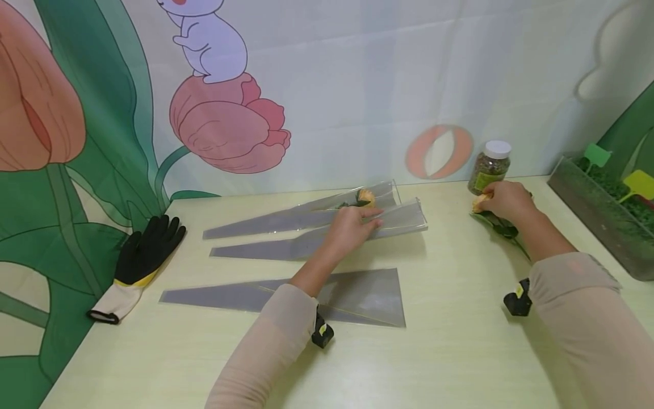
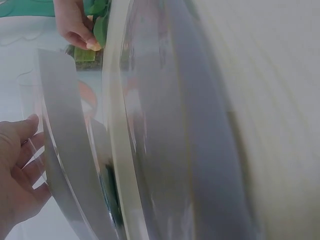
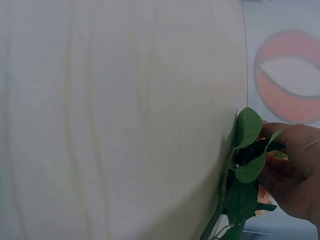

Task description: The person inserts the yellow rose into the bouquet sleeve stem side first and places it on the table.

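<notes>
My left hand (image 1: 352,227) pinches a clear, tapered plastic flower sleeve (image 1: 401,218) near its wide end. In the left wrist view, thumb and fingers lie at the edge of this sleeve (image 2: 62,100). Behind it lies another sleeve (image 1: 250,223) with an orange rose (image 1: 365,197) inside. A third sleeve (image 1: 373,295) lies flat nearer to me. My right hand (image 1: 511,201), over at the right, grips an orange rose (image 1: 479,203) close to its bloom. Green leaves (image 3: 242,200) and stem hang below that hand in the right wrist view; the bloom is partly hidden by fingers.
A jar with a white lid (image 1: 490,165) stands at the back, just behind my right hand. A clear planter box (image 1: 603,221) with green plants edges the right side. On the left lies a black and white work glove (image 1: 143,255). A printed backdrop (image 1: 347,91) rises behind the table.
</notes>
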Tool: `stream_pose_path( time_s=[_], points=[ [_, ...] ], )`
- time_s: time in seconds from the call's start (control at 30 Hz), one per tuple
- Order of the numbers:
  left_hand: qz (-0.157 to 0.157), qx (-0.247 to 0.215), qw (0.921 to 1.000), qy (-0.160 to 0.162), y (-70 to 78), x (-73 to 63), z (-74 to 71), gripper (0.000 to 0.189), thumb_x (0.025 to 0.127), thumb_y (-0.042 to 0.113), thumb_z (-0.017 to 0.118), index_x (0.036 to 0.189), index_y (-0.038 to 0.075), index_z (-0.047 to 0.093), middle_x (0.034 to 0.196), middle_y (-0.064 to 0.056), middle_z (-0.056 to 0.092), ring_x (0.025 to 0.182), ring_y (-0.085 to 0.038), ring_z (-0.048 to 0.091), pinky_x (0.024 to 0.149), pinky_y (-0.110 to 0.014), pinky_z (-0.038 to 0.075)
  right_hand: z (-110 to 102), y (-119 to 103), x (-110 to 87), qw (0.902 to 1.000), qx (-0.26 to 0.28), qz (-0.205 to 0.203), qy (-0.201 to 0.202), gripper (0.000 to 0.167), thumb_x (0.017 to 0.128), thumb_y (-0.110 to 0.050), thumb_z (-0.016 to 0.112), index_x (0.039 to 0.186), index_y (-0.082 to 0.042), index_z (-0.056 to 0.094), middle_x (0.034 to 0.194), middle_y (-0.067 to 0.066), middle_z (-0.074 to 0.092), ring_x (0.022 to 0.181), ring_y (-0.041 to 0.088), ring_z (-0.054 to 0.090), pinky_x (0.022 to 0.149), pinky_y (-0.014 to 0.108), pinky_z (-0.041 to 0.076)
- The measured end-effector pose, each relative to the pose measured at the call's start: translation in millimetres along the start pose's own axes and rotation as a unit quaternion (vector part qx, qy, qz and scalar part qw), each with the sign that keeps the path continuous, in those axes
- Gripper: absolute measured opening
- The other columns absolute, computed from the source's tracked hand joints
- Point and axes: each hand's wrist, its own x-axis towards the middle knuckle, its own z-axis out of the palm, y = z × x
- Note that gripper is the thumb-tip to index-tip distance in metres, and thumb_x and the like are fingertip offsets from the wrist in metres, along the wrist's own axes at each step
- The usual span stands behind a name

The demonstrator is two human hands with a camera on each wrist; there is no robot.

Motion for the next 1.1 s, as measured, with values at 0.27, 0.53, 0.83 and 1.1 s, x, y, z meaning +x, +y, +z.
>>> stream_pose_path(
  time_s=[0.27, 0.53, 0.83, 1.1],
  points=[
    [0.010, 0.012, 0.9999, 0.002, -0.3, -0.3, 1.5, 0.029, 0.087, 0.022, 0.066, 0.115, 0.013, 0.067, 0.036, 0.004, 0.035, 0.033, -0.004, 0.020, 0.037, -0.017, 0.024, 5, 6, -2.0, 0.9997, 0.016, 0.018, 0.004, 0.052, 0.090, -0.031, 0.056, 0.119, 0.010, 0.047, 0.110, 0.031, 0.051, 0.097, 0.048, 0.046, 0.075, 0.054, 0.040],
    [0.008, -0.003, 0.9999, 0.007, -0.9, -2.0, 1.0, 0.028, 0.087, 0.021, 0.066, 0.114, 0.013, 0.068, 0.059, -0.011, 0.063, 0.033, -0.005, 0.020, 0.036, -0.018, 0.025, 3, 7, -5.5, 0.9978, 0.059, 0.014, 0.027, 0.048, 0.091, -0.029, 0.053, 0.120, 0.008, 0.048, 0.109, 0.030, 0.051, 0.092, 0.045, 0.048, 0.070, 0.050, 0.042],
    [0.013, -0.010, 0.9999, 0.004, -2.2, -1.0, -2.1, 0.029, 0.088, 0.022, 0.065, 0.115, 0.012, 0.067, 0.036, 0.003, 0.035, 0.033, -0.005, 0.018, 0.035, -0.018, 0.023, -10, 5, -10.2, 0.9956, 0.084, 0.006, 0.041, 0.055, 0.094, -0.038, 0.050, 0.123, 0.008, 0.048, 0.115, 0.033, 0.048, 0.098, 0.048, 0.046, 0.075, 0.053, 0.041],
    [0.015, 0.000, 0.9999, 0.005, -1.4, -0.4, -0.4, 0.027, 0.088, 0.022, 0.065, 0.114, 0.013, 0.068, 0.048, -0.005, 0.055, 0.033, -0.005, 0.020, 0.036, -0.018, 0.024, -25, -4, -19.2, 0.9914, 0.116, -0.013, 0.058, 0.063, 0.093, -0.045, 0.049, 0.127, 0.008, 0.046, 0.118, 0.035, 0.048, 0.101, 0.049, 0.046, 0.076, 0.055, 0.040]
  ],
)
